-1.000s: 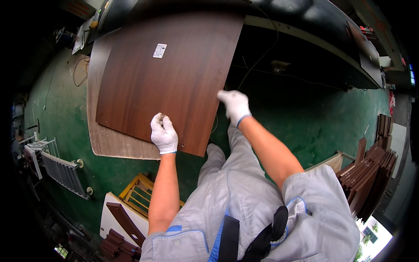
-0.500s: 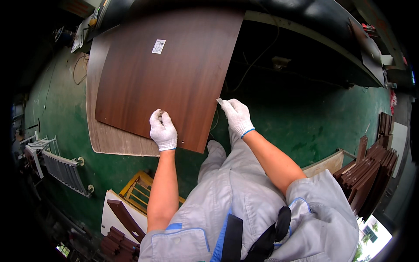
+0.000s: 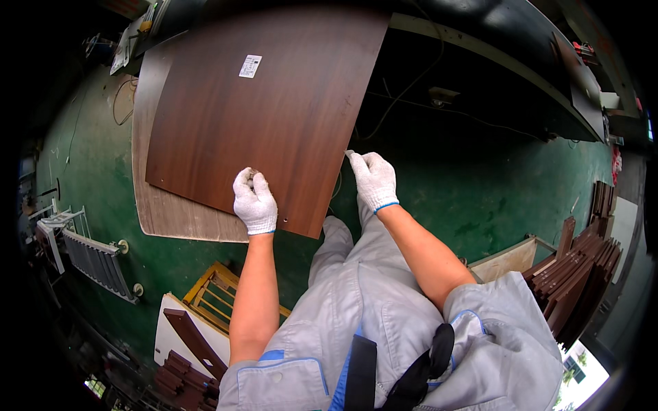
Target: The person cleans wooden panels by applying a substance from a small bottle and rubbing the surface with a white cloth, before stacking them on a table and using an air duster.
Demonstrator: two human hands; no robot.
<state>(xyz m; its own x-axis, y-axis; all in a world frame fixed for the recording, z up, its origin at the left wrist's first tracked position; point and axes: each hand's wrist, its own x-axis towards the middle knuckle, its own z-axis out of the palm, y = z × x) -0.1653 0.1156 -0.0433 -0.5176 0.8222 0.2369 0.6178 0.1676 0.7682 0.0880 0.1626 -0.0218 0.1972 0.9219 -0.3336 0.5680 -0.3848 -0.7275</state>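
Observation:
A large dark brown wood-grain panel (image 3: 267, 130) lies in front of me, with a white label (image 3: 250, 66) near its far side and small holes along its near edge. Under it rests a paler wood-grain board (image 3: 188, 216), showing at the left and near sides. My left hand (image 3: 256, 203), in a white knit glove, is closed over the panel's near part; what its fingers hold, if anything, is hidden. Beside the panel's right edge, my gloved right hand (image 3: 375, 181) pinches a small thin grey piece (image 3: 348, 153), whose tip is at that edge.
A yellow frame (image 3: 216, 291) stands below left, near a white board with brown strips (image 3: 195, 335). A radiator-like grey unit (image 3: 99, 264) is at far left. Stacked brown boards (image 3: 576, 281) lie at right. A long dark bench (image 3: 493, 75) crosses the back; cables run beneath it.
My right hand has shifted slightly up along the panel's right edge, and the grey piece has turned in its fingers. The left hand has hardly moved; the whole view has shifted slightly.

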